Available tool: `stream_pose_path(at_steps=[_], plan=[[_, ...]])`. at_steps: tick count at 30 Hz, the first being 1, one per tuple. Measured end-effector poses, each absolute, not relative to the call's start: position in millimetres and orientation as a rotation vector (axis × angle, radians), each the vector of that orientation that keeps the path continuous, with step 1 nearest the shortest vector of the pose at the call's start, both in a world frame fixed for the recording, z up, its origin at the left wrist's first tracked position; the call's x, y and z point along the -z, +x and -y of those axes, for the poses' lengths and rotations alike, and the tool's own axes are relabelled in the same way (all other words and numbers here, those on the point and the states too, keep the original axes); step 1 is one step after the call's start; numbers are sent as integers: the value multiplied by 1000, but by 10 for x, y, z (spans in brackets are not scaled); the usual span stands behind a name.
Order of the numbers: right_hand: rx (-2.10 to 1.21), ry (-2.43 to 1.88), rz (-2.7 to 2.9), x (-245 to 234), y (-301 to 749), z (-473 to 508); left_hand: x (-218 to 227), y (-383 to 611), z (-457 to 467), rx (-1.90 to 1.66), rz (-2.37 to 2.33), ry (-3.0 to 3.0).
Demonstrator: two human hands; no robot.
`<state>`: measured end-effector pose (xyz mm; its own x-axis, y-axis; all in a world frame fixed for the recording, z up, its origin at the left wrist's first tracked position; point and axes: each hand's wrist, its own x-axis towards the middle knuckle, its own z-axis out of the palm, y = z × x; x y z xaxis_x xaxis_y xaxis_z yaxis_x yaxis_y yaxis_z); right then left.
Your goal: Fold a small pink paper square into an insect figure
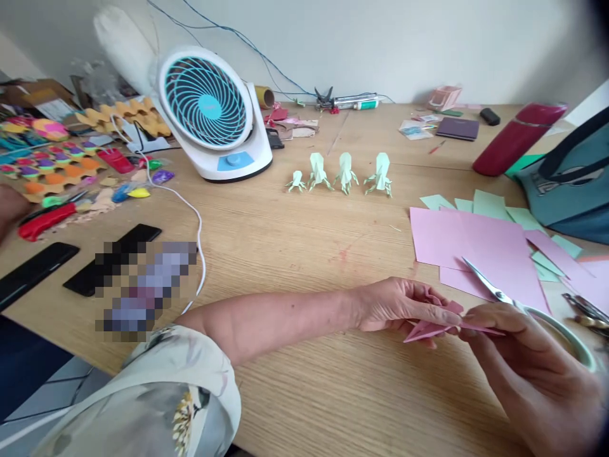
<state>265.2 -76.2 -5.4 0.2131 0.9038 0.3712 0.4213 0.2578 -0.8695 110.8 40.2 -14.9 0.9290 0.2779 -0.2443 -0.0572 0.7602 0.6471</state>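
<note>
A small piece of folded pink paper (423, 330) is held between both hands above the right part of the table. My left hand (404, 308) pinches its body between thumb and fingers. With thumb and forefinger, my right hand (528, 362) grips a thin pointed end of the same paper. Just behind the right hand lie scissors (502, 297) with pale handles, resting partly on pink paper sheets (464, 238). Several light green folded paper figures (345, 171) stand in a row farther back. My fingers hide part of the folded piece.
A white fan (209, 108) stands at the back left, its white cable running forward. Green paper pieces (490, 204), a red flask (518, 139) and a teal bag (566, 178) are at right. Phones (111, 260) and craft supplies lie left.
</note>
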Motion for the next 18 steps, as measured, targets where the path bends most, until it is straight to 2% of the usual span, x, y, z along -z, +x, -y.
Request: stream_pose_path(at_steps=[13, 18], plan=[[-405, -1267, 1495, 357, 2883, 730, 202, 1116, -328, -329, -265, 787], [-367, -1285, 1455, 271, 2811, 742, 207, 1120, -327, -344, -277, 855]])
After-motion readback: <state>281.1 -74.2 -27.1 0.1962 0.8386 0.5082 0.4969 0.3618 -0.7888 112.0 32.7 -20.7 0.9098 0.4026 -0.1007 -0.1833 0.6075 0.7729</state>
